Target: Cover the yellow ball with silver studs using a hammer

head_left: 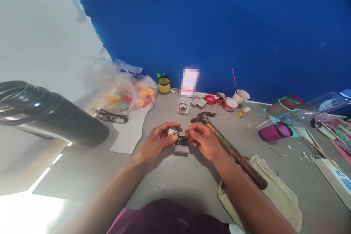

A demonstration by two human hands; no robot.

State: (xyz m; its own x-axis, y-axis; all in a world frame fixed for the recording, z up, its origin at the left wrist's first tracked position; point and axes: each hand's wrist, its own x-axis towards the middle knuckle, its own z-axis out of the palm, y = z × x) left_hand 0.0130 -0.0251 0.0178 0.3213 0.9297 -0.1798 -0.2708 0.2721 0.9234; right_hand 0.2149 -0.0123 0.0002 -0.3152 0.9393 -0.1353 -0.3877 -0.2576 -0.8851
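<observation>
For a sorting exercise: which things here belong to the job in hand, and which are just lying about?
Seemingly in the job:
shiny ball, held in the left hand
small box with dark glittery contents, beside the pinched right hand
perhaps the second shiny ball, farther back

Apparently just lying about:
hammer
glasses
grey flask
purple pot
power strip

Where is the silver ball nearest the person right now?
In the head view, the silver ball is held in the left hand, just left of centre, beside the small box.
</observation>
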